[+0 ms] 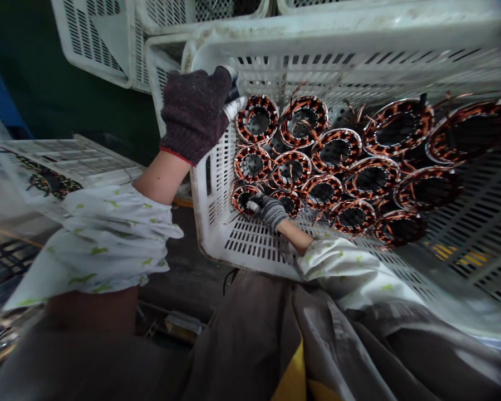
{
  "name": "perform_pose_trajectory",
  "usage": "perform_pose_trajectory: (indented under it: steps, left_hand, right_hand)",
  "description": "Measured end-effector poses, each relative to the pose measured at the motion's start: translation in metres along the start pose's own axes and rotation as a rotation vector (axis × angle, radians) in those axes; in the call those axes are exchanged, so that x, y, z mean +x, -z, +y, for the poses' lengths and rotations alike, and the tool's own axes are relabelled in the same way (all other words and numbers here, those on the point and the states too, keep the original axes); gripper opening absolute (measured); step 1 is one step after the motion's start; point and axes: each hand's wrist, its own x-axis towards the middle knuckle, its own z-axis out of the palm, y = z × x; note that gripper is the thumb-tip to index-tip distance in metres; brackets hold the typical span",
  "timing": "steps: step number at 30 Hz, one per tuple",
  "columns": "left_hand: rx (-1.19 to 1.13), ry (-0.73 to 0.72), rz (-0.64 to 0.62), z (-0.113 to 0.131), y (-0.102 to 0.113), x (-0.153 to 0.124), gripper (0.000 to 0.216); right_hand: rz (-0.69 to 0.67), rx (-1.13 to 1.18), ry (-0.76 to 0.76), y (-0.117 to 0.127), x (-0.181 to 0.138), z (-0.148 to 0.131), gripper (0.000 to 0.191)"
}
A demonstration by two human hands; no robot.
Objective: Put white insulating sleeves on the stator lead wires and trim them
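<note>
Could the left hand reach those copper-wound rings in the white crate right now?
Probably yes: the left hand grips the crate wall right beside the top rings; nothing lies between, though it must let go first.

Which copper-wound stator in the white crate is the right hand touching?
The stator at the pile's bottom-left corner, next to the crate and its left wall. The right hand rests its fingertips on it; all other stators lie higher or farther right, untouched.
</note>
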Motion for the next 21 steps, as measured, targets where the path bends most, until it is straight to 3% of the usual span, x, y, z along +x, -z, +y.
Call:
perform_pose_trajectory:
  steps: [2, 5, 7, 9, 13, 21]
  left_hand:
    - [0.029, 0.001, -0.009, 0.0, 0.001, 0.0, 0.061]
    - [0.03, -0.015, 0.021, 0.0, 0.002, 0.0, 0.059]
    - [0.014, -0.008, 0.045, 0.0, 0.002, 0.0, 0.056]
    - [0.01, 0.017, 0.045, -0.001, 0.001, 0.0, 0.056]
    - [0.044, 0.048, 0.051, -0.001, -0.001, 0.002, 0.062]
    - [-0.065, 0.081, 0.015, -0.001, 0.001, 0.0, 0.067]
  right_hand:
    - [0.09, 0.108, 0.046, 0.014, -0.006, 0.003, 0.026]
    - [0.359, 0.273, 0.079, 0.048, -0.024, 0.019, 0.036]
    - [0.428, 0.285, 0.034, 0.067, -0.039, 0.035, 0.039]
    - [0.358, 0.235, -0.021, 0.077, -0.051, 0.051, 0.037]
    - [0.198, 0.13, -0.055, 0.073, -0.056, 0.068, 0.029]
    - [0.068, -0.046, -0.138, 0.076, -0.05, 0.063, 0.028]
